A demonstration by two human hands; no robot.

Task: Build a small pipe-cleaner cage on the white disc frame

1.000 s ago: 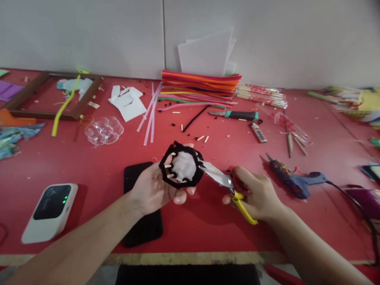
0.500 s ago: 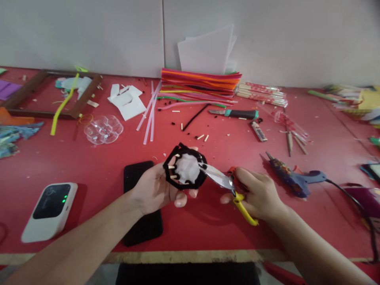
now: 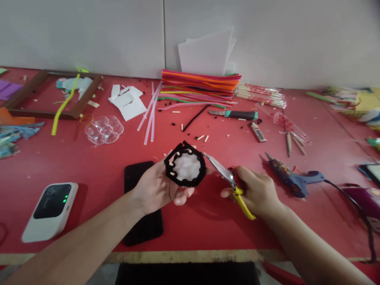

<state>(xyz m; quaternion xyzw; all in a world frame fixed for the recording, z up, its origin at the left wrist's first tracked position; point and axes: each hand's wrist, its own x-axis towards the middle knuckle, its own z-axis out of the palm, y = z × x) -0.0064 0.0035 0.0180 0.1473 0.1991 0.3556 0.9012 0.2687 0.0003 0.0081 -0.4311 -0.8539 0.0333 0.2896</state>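
My left hand (image 3: 157, 182) holds up a small black many-sided frame (image 3: 202, 174) with a fuzzy look, its fingers round the back and underside. Inside the frame sits a whitish round centre (image 3: 187, 167), with short pale sticks (image 3: 172, 173) along the left and top inner edge. In my right hand (image 3: 257, 190) is a pair of scissors (image 3: 222, 170) with yellow-and-red handles. Their blades point up and left, the tip close to the frame's right edge; whether it touches, I cannot tell. A black phone (image 3: 142, 231) lies under my left wrist.
A glue gun (image 3: 291, 178) with its cord lies at right. Behind are a utility knife (image 3: 240, 114), a lighter (image 3: 257, 132), a bundle of pipe cleaners (image 3: 202, 85) and scattered stick bits. A clear flower-shaped tray (image 3: 103, 130), a wooden frame (image 3: 41, 113) and a white device (image 3: 50, 213) are at left.
The scissor tips have come out from the inside of the black frame to its right edge. My left hand has tilted the frame slightly.
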